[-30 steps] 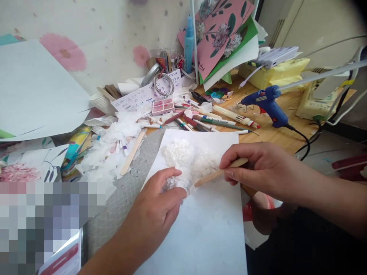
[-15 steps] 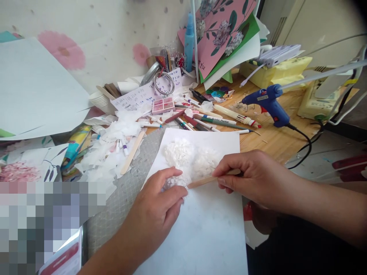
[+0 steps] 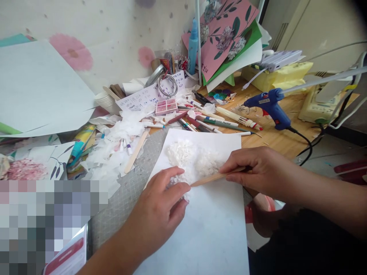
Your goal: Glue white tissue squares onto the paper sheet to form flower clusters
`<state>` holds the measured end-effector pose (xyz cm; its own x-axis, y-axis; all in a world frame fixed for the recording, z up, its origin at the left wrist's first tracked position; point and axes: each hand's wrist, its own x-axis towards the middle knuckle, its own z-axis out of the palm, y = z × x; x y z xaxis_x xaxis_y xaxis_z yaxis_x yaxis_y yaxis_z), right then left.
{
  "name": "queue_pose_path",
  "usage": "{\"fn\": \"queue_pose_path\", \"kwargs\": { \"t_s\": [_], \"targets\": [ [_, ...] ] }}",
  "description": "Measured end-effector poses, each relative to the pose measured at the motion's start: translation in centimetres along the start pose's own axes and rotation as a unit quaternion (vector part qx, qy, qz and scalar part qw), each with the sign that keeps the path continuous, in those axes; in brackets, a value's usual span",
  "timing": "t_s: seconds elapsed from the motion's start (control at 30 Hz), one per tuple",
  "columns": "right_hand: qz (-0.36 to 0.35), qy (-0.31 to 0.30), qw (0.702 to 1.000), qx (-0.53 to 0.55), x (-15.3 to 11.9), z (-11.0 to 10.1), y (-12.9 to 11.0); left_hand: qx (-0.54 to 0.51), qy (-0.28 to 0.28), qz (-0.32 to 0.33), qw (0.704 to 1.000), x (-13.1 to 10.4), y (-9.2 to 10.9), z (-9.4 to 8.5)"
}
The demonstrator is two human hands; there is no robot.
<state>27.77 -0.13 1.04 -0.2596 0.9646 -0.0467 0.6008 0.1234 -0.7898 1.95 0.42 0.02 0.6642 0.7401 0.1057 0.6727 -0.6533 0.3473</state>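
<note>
On the cluttered table [image 3: 275, 142], the right hand [image 3: 254, 168] pinches a wooden stick [image 3: 210, 178], apparently shaping the white tuft [image 3: 181, 178] mid-frame within the half-curled left hand [image 3: 160, 202], its hold unclear, and gentle tucking seems called for next.

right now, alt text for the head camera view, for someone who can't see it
The right hand holds a flat wooden stick by white ruffled clusters on a white sheet; the left hand curves around the nearest cluster. Pens and a blue glue gun are beyond.
</note>
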Motion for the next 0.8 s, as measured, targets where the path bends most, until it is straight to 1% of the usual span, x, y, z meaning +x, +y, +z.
{"fn": "queue_pose_path", "kwargs": {
  "t_s": [0.13, 0.27, 0.33, 0.43, 0.6, 0.8],
  "targets": [
    [0.046, -0.008, 0.998, 0.037, 0.1, -0.9, 0.5, -0.005, 0.005, -0.003, 1.000, 0.0, 0.0, 0.0],
    [0.073, -0.004, 0.996, 0.058, -0.1, -1.7, 0.8, -0.030, 0.038, -0.015, 0.999, -0.1, 0.2, -0.4],
    [0.068, -0.006, 0.996, 0.057, -0.3, -1.6, 0.8, -0.039, 0.052, -0.026, 0.998, -0.2, 0.2, -0.8],
    [0.053, -0.002, 0.997, 0.051, -0.5, -0.9, 1.0, -0.042, 0.058, -0.035, 0.997, -0.2, 0.2, -1.3],
    [0.018, 0.006, 1.000, 0.016, -0.5, 0.4, 0.7, -0.065, 0.030, -0.022, 0.997, -0.3, -0.1, -1.4],
    [-0.003, 0.022, 0.999, -0.028, -0.3, 0.8, -0.2, -0.079, 0.020, -0.006, 0.997, -0.4, -0.2, -1.0]
  ]
}}
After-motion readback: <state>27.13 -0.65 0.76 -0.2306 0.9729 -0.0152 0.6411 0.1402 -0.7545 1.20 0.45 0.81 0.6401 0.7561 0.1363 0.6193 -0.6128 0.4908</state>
